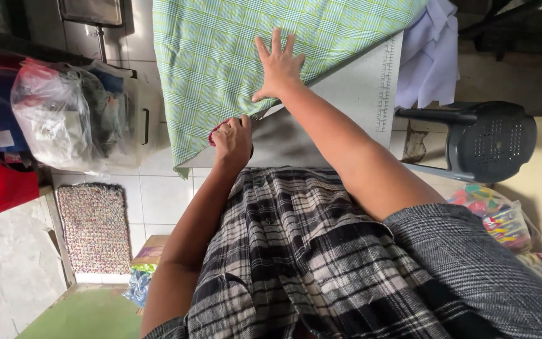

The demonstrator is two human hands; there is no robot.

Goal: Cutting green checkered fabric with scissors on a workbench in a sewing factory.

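Pressing flat on the green plaid cloth (221, 63), the right hand (278, 66) spreads its fingers wide — the left hand (232, 141) grips red-handled scissors (213, 134) at the cloth's edge on the grey table (352, 94).

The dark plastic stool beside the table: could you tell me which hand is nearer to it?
Right. The right hand presses flat on the green checked cloth, left of the dark plastic stool; the left hand is farther left.
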